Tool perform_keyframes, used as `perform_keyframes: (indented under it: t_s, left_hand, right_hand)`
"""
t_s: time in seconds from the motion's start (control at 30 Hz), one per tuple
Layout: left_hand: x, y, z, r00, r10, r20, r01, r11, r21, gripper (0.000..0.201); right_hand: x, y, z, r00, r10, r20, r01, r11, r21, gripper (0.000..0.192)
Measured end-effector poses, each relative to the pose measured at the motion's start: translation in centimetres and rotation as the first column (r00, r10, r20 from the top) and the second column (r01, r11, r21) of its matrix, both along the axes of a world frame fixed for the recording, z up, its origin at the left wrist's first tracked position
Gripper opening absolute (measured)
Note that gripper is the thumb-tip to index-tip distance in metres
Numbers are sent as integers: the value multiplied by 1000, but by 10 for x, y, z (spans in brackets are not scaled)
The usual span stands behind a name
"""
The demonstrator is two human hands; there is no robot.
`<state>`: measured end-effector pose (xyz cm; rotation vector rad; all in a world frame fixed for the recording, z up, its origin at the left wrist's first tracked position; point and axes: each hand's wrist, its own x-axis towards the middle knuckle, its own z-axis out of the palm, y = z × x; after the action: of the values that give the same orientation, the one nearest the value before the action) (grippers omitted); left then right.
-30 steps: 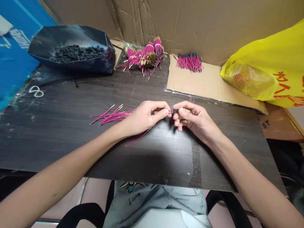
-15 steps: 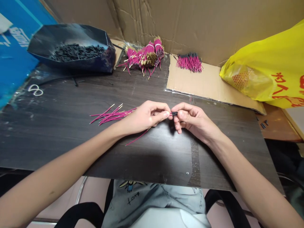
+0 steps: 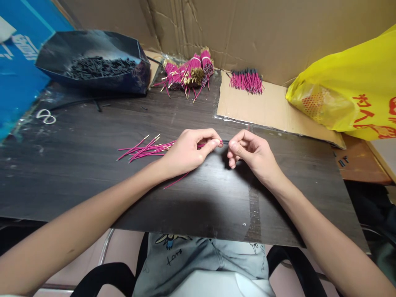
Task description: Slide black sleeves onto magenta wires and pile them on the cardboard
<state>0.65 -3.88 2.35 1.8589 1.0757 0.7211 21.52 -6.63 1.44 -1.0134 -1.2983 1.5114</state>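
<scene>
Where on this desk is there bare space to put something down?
The dark table is bare in front of the loose pink wires, toward the near edge. The cardboard sheet is bare below the tipped wire pile. The back edge is crowded: black tray, bundled wires and yellow bag. The left hand and right hand fill the middle.

Bare forearms, grey doodle-printed shirt
</scene>
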Motion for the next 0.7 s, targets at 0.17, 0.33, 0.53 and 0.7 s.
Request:
perform_keyframes:
  t_s: [0.17,0.33,0.53,0.7]
  left_hand:
    - [-1,2,-2,1000,-5,28,5,1000,-10,30]
    - [-1,3,-2,1000,-4,21,4,1000,8,28]
    - [-1,1,-4,998,2,-59,6,991,135,26]
    - [1,-1,-8,999,4,-49,8,973,231,26]
  right_hand:
    - [2,-2,0,1000,-3,-12,4,999,50,34]
    - [1,-3,0,1000,4,1,-4,999,32,34]
    - [3,-1,-1,999,39,-19,-40,997,-68,32]
    - [6,1,-2,995,76,-71,-85,989,-122,27]
